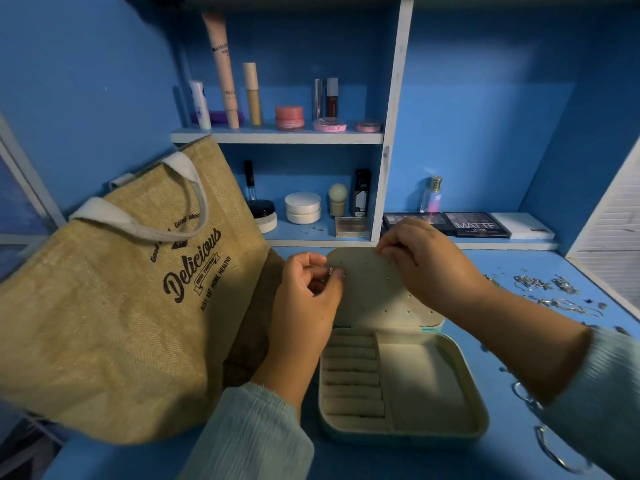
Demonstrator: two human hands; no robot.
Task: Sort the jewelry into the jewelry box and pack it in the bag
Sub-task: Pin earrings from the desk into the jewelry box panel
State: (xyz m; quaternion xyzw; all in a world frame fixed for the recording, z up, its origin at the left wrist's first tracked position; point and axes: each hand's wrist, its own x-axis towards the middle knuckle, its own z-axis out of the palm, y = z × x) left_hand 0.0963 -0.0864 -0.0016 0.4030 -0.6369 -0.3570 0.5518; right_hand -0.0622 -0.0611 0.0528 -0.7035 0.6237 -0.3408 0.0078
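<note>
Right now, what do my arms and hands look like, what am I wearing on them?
Both arms wear long, pale blue-green sleeves of a finely ribbed, crinkled fabric, loose at the cuffs. The left hand and right hand are bare: no gloves, and no rings, watch or bracelets visible.

Both arms wear long sleeves of a pale blue-green fabric with a fine, crinkled vertical rib. Below the left hand (pixel 304 292), the left sleeve (pixel 256 434) ends at a loose, slightly frayed cuff that leaves the wrist and part of the forearm bare. Behind the right hand (pixel 420 258), the right sleeve (pixel 602 393) is pushed farther back, baring most of the forearm. Both hands are bare, ungloved.
</note>
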